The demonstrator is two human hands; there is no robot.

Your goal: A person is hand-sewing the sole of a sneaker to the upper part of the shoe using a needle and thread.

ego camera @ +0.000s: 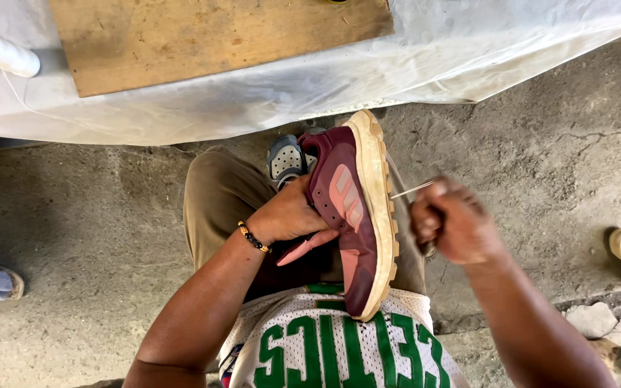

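Maroon sneaker (353, 215) between both hands, left-gripped.

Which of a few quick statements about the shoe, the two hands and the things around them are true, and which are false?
1. The left hand holds the maroon shoe on the lap. True.
2. The shoe's sole faces the left hand. False: the pale sole faces the right hand.
3. The right hand grips a thin metal needle-like tool pointed at the sole. True.
4. The wooden board lies on bare concrete. False: it lies on a white sheet.
5. The left wrist wears a beaded bracelet. True.
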